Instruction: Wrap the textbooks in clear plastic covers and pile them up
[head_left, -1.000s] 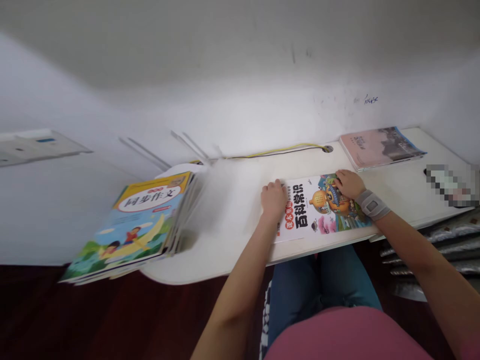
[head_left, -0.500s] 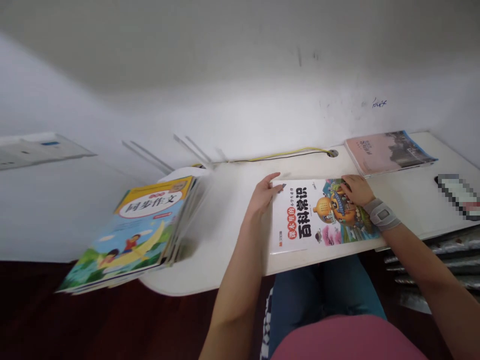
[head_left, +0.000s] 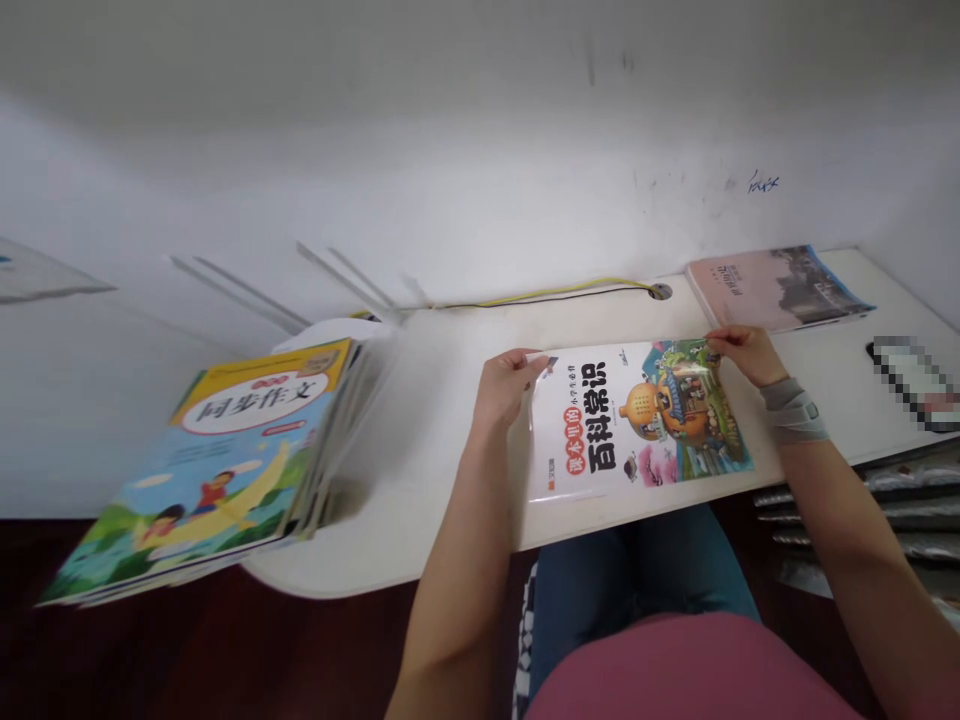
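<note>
A white book (head_left: 622,420) with bold black Chinese characters and a colourful pumpkin-like house on its cover lies before me at the table's front edge. My left hand (head_left: 506,388) pinches its upper left corner, thumb on the cover. At the upper right corner, the fingertips of my right hand (head_left: 746,352) are closed on the edge. A grey band circles my right wrist. The cover bends a little near the left corner. Whether the whole book or only its cover is lifted, I cannot tell.
A stack of books (head_left: 247,430) with a yellow and blue cover stands at the left end of the white table (head_left: 420,470). A pinkish book pile (head_left: 776,288) lies back right, near a blurred-out phone-like object (head_left: 911,380). Cables (head_left: 555,293) run along the wall into a hole.
My right hand has gone from lying on the cover to pinching the book's upper right corner. My left hand has closed more on the left corner. The view has shifted slightly.
</note>
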